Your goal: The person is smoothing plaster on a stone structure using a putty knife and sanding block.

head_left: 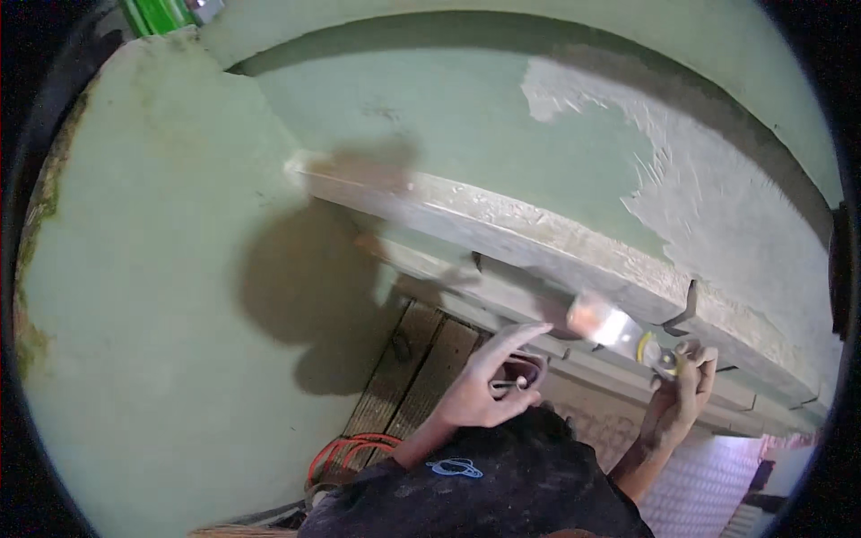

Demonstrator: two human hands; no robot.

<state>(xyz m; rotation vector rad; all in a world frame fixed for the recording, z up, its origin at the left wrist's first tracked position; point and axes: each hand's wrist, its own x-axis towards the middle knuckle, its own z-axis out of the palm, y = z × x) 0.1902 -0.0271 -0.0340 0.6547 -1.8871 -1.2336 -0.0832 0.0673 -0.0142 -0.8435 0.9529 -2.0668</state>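
A flat-bladed tool (619,330) with a yellow band near its handle end is gripped in the right hand (684,387), its fingers closed around the handle. The blade is pointed to the upper left, in front of the pale ledge (560,231); it is blurred, and whether the ledge is touched cannot be told. An orange tint is seen at the blade's far end.

The left hand (484,384) is held well apart from the right, near the front of the dark shirt (502,489). Its fingers are curved, with the index finger extended toward the tool. A small light-tipped item (520,383) is seen between thumb and fingers, but its kind, and whether it is clamped, cannot be told.

Above the ledge, a pale green wall (430,117) is partly covered by a rough grey coating (717,179). A broad green panel (152,269) is crossed by a dark shadow at the left. Below are seen wooden planks (384,386), an orange cord (363,439) and, at lower right, a pinkish-white sheet (704,480).
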